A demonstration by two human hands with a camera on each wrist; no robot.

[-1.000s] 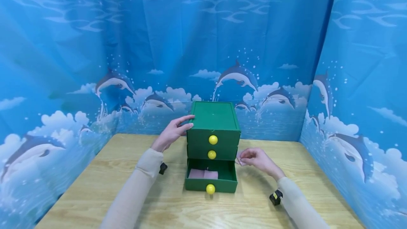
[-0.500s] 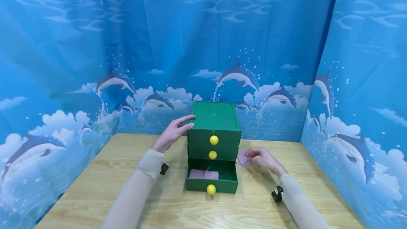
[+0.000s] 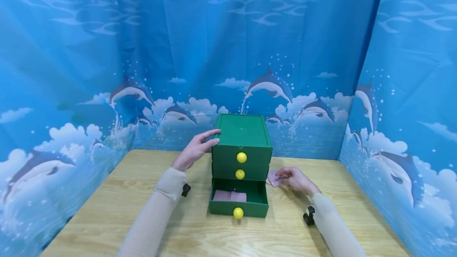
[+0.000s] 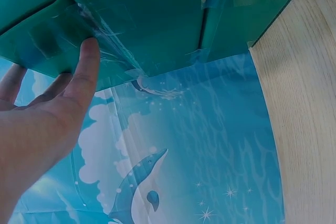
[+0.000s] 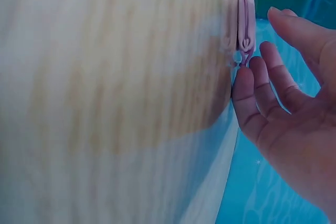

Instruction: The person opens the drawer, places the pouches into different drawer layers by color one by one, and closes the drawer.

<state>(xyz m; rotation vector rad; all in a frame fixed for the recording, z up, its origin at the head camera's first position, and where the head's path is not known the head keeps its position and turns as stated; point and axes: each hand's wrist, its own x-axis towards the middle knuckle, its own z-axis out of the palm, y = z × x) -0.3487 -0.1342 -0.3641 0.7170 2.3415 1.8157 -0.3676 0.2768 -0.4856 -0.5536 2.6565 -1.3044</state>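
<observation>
A green drawer cabinet (image 3: 242, 130) with round yellow knobs stands on the table, its bottom drawer (image 3: 253, 210) pulled out. Inside that drawer lie flat pink pieces (image 3: 222, 196), side by side. My left hand (image 3: 194, 150) rests on the cabinet's upper left edge with its fingers extended; the left wrist view shows one fingertip against the taped green side (image 4: 142, 24). To the right of the cabinet lies a small, flat pink pouch (image 3: 273, 178) with a thin cord. Around it my right hand (image 5: 294, 103) has loosely bent fingers, spread from the thumb, the fingertips right at its corded end.
The wooden table (image 3: 107, 209) carries the cabinet near its middle. A blue dolphin-print curtain (image 3: 185, 50) rises behind the table and along the right side. Black wrist cameras (image 3: 309, 215) hang below both sleeves.
My right hand has loosened from the pink pouch, which lies flatter on the table with more of it showing. The left hand stays on the cabinet, and the drawer has not moved.
</observation>
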